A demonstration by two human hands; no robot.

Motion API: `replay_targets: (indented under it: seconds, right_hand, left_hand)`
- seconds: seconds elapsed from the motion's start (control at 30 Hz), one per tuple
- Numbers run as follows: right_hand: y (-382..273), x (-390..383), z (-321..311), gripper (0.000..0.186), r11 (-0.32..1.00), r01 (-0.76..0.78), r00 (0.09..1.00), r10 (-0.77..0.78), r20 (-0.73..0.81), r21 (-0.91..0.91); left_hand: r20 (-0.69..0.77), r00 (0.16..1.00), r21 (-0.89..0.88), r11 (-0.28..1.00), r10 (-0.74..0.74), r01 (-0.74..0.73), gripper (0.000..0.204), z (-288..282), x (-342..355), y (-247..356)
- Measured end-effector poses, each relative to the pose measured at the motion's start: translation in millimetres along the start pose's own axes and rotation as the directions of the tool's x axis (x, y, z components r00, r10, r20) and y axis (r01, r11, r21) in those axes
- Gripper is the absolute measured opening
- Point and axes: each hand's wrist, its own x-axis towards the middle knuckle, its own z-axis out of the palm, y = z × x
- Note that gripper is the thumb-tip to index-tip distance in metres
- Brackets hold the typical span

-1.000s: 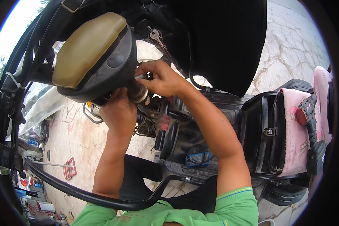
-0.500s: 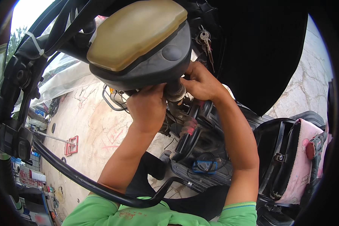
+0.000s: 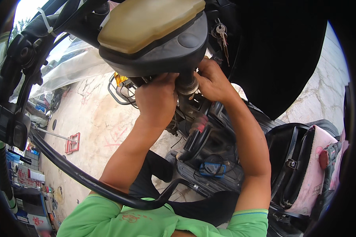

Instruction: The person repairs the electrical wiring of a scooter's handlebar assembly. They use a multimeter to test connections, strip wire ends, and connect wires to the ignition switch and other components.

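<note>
Both arms reach up to the underside of a dark instrument housing [image 3: 154,65] with a yellowed cover [image 3: 148,25]. My left hand [image 3: 156,96] is curled below the housing, left of the upright steering stem [image 3: 187,85]; its fingertips are hidden behind the housing's lower edge. On the stem's other side, my right hand [image 3: 213,81] is bent inward, thumb toward the stem and fingers folded out of sight. Both hands look closed, but what they grip cannot be made out. Thin dark wires hang below the stem.
Keys [image 3: 222,35] hang at upper right beside a large black panel. A black handlebar [image 3: 87,177] curves across my left forearm. On the footboard lies a blue meter [image 3: 212,169] with dark leads. A black seat with a pink cover [image 3: 310,177] stands right; a red stand [image 3: 72,143] is on the floor.
The view has shifted slightly, so the housing sits higher and farther right in the picture. Both hands stay under the housing beside the stem, with only small shifts.
</note>
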Motion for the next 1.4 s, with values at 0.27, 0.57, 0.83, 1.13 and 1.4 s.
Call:
replay_targets:
  seconds: [0.27, 0.57, 0.83, 1.13, 1.4]
  right_hand:
    - [-17, 0, -9, 0.024, 0.989, -0.071, 0.994, 0.06, 0.089, 0.131]
    - [-12, -2, 2, 0.02, 0.999, 0.01, 0.998, -0.013, -0.059, -0.052]
    - [-10, 5, -23, 0.023, 0.993, -0.116, 0.956, 0.115, 0.269, -0.014]
    - [-17, -10, -6, 0.023, 0.996, -0.068, 0.998, 0.068, 0.011, -0.057]
    - [-20, 24, -29, 0.021, 0.986, -0.115, 0.92, 0.152, 0.361, -0.122]
  left_hand:
    - [-0.016, 1.0, -0.024, 0.999, 0.021, -0.021, 0.033, -1, 0, 1]
    - [-0.004, 1.0, 0.016, 1.0, 0.016, -0.016, 0.028, 1, -1, -6]
    - [-0.021, 0.999, -0.002, 1.0, 0.027, -0.027, 0.023, 7, 0, -6]
    - [-0.01, 0.999, 0.021, 0.999, 0.044, -0.044, 0.024, 8, -1, -9]
    - [-0.017, 0.999, -0.006, 0.999, 0.038, -0.038, 0.025, 9, -1, -13]
